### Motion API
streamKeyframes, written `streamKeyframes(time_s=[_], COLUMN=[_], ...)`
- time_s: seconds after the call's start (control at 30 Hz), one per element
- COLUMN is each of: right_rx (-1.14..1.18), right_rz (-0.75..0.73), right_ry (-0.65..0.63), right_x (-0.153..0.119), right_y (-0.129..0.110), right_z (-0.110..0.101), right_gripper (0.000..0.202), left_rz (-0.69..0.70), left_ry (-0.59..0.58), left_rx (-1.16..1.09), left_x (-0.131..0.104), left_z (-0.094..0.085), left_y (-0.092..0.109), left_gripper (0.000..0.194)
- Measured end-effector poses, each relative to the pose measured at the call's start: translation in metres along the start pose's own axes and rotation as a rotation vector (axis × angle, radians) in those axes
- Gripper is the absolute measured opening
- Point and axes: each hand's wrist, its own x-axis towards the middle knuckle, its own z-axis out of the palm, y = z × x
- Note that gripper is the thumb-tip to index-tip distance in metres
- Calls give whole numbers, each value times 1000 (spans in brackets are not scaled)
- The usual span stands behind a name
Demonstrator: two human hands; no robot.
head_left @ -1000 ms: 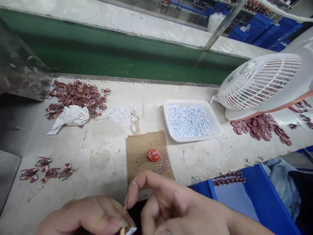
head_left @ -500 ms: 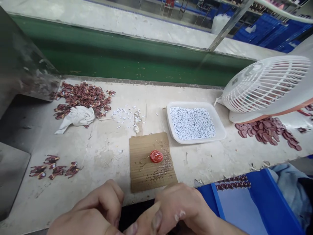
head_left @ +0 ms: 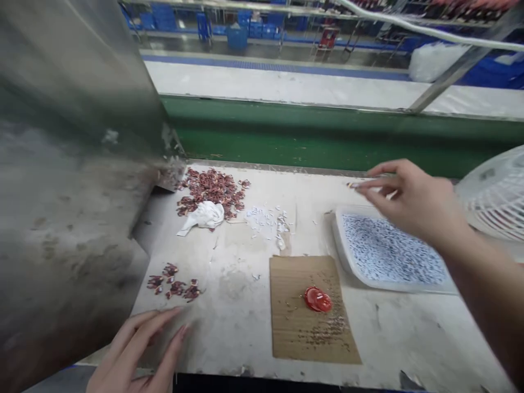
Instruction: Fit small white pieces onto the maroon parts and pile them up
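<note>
Head cam: right hand (head_left: 409, 199) is hovering over the white plastic tray of tiny white bits (head_left: 347, 262), fingers pinched, maybe gripping something; left hand (head_left: 135, 355) is lying open near small reddish-brown pieces (head_left: 174, 284).

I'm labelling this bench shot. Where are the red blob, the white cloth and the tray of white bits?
red blob (head_left: 318, 299), head view, its centre
white cloth (head_left: 203, 215), head view, mid-fold
tray (head_left: 338, 236), head view, left rim
</note>
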Motion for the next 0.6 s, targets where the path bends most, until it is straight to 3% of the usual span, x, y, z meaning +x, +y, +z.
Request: streamKeyframes(time_s=[0.1, 0.17, 0.23, 0.33, 0.4, 0.5, 0.6], right_rx=[-107, -162, -185, -171, -147, -118, -91], right_rz=[114, 175, 196, 159, 140, 69, -57], right_ry=[-14, -44, -75, -72, -59, -138, -210], right_x=[83, 109, 114, 91, 63, 13, -25], right_y=[18, 28, 37, 48, 56, 71, 83], right_z=[8, 15, 16, 5, -6, -10, 3], right_gripper=[38, 31, 29, 38, 40, 20, 11], left_rz=[-17, -2, 58, 143, 128, 72, 54], left_ry=[64, 54, -5, -92, -86, -86, -138], left_rx=[195, 217, 217, 186, 148, 59, -46], left_x=[-2, 2, 9, 19, 24, 32, 43], left_z=[-5, -2, 4, 10, 11, 7, -1], left_y=[-13, -20, -28, -35, -32, -18, -2], left_gripper=[38, 40, 41, 36, 30, 19, 21])
